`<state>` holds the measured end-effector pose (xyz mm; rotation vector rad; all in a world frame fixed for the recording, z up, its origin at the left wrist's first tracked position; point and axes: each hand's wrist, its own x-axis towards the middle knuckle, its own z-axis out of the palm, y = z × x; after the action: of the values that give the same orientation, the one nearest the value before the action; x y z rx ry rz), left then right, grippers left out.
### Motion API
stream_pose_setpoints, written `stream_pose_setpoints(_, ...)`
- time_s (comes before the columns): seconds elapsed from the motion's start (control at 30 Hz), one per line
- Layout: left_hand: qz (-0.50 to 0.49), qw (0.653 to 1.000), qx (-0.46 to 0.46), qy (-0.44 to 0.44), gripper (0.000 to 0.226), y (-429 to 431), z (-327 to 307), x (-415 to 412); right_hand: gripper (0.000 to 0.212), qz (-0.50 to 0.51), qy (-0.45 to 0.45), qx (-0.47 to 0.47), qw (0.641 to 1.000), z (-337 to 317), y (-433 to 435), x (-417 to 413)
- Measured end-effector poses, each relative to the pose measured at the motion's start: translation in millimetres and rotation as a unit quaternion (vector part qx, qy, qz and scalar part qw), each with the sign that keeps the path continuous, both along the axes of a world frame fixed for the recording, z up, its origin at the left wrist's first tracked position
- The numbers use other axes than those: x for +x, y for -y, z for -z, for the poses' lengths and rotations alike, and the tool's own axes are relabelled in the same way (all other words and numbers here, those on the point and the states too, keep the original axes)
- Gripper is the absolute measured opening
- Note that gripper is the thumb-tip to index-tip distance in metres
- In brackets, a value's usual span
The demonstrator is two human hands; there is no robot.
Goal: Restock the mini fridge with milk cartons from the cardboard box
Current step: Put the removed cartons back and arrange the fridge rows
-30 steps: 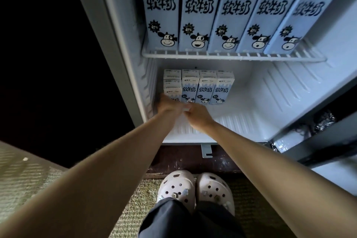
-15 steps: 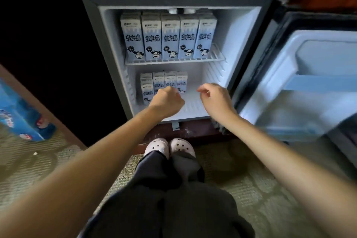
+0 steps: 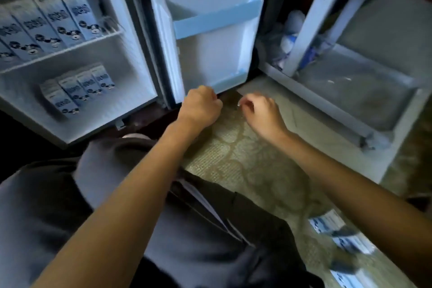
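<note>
Indoors, a person in dark trousers (image 3: 70,206) faces an open mini fridge (image 3: 138,70) whose door (image 3: 210,54) swings out to its right. A row of tall milk cartons (image 3: 46,23) stands upright on the fridge's wire shelf (image 3: 70,50). Below that shelf, four small cartons (image 3: 79,91) stand side by side against the left of the fridge floor.

Both hands hover in front of the fridge door, low by its bottom edge and apart from each other. The left hand (image 3: 201,110) is balled into a loose fist with nothing in it. The right hand (image 3: 261,112) has its fingers curled inward toward the thumb, and nothing shows in its hold.

Patterned carpet (image 3: 245,159) spreads in front of the fridge. More blue-and-white packs (image 3: 348,241) lie well out in front of the fridge to its right, blurred and partly hidden by the right forearm; whether they sit in a box cannot be told. Right of the fridge door, a pale cabinet door (image 3: 355,91) also hangs open.
</note>
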<state>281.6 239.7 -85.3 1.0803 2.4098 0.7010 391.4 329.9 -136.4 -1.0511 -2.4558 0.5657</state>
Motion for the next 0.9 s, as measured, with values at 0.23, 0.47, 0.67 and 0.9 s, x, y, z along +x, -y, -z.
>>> stream_pose_setpoints(0.23, 0.07, 0.992, -0.08, 0.061, 0.032, -26.5, 58.3, 117.2, 0.022, 0.081, 0.018, -0.073, 0.994, 42.8, -11.0, 115.7)
stream_pose_setpoints(0.47, 0.123, 0.971, -0.11, 0.175, 0.024, -30.8, 116.7, 200.2, 0.024, 0.165, 0.094, -0.204, 0.96, 140.6, 17.2, 207.7)
stream_pose_setpoints(0.67, 0.185, 0.942, -0.153, 0.232, 0.014, -19.1, 152.4, 246.3, 0.05, 0.244, 0.221, -0.248, 0.911, 209.0, 36.7, 271.9)
stream_pose_setpoints(0.9, 0.242, 0.938, -0.185, 0.168, 0.013, -13.0, 164.3, 246.2, 0.061, 0.298, 0.248, -0.311, 0.868, 240.1, 12.9, 285.4)
